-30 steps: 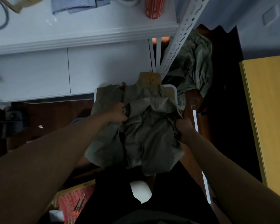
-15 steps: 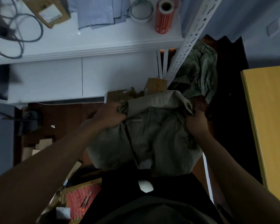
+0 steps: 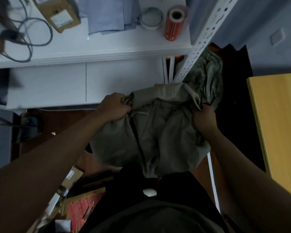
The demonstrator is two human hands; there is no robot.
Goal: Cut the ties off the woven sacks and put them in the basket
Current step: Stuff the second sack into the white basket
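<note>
Worktop (image 3: 94, 47): white, top of frame | On it: cardboard box (image 3: 57, 12) with label, dark cables (image 3: 32, 31), folded blue cloth (image 3: 107, 14), tape ring (image 3: 151, 18), red label roll (image 3: 174, 24) lying on its side | Floor (image 3: 57, 121): dark wood | On it: cardboard pieces (image 3: 72, 175), red patterned sheet (image 3: 84, 209), crumpled green sack (image 3: 207, 78) by rack post.

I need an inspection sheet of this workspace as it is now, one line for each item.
Surface: white counter, crowded.
Job's things: woven sack held up; second sack by the rack; basket, ties, cutter not seen.
Clutter: cardboard box, blue cloth, tape ring, red label roll.
Grippers: left hand and right hand both grip the sack.
Cables: loops on the counter.
Surroundings: white rack post, yellow board.
</note>
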